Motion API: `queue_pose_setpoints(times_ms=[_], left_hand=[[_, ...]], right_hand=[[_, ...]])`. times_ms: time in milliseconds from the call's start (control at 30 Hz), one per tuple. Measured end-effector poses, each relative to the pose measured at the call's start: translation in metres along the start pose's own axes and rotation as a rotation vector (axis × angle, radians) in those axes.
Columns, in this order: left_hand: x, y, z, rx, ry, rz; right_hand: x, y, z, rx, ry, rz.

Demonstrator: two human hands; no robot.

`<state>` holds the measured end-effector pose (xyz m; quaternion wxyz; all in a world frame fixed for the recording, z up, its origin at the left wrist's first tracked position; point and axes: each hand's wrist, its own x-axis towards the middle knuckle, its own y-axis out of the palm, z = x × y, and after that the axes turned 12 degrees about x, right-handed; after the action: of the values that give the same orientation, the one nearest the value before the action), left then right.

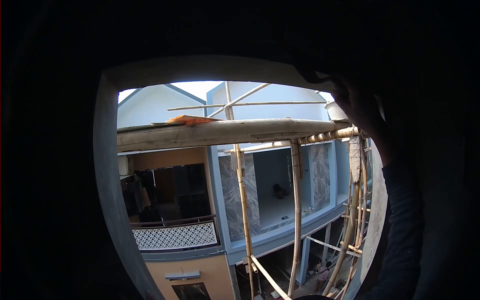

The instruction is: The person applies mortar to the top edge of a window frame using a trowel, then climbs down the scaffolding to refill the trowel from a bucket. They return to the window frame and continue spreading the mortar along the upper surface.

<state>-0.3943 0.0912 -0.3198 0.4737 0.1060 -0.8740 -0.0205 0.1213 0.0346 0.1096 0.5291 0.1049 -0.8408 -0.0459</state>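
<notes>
My right hand (353,102) is raised at the upper right corner of a square wall opening (106,175), dark against the daylight. Its fingers seem curled around something, but shadow hides most of them. From the hand a dark shape (314,75) sticks out to the left along the opening's top edge; I cannot make out what it is. The dark-sleeved right arm (402,215) reaches up along the opening's right side. My left hand does not show.
Outside, bamboo scaffolding (296,200) carries a thick plank (225,132) with an orange sheet (192,119) and a pale bucket (336,111). Beyond stand houses with a balcony railing (175,236). One person (278,190) sits inside the facing room; another (322,272) is below.
</notes>
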Motion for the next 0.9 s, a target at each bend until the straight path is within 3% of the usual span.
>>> queue_pose_setpoints(times_ms=[267,667,900], left_hand=[[0.002,-0.001,0.002,-0.142,0.006,0.025],[-0.001,0.001,0.007,-0.107,-0.025,0.034],[0.004,-0.002,-0.001,-0.069,-0.024,-0.003]], right_hand=[[0.008,0.008,0.012,-0.161,0.01,0.1],[0.009,0.033,-0.001,-0.24,-0.039,0.089],[-0.029,0.013,-0.038,-0.353,0.177,0.168]])
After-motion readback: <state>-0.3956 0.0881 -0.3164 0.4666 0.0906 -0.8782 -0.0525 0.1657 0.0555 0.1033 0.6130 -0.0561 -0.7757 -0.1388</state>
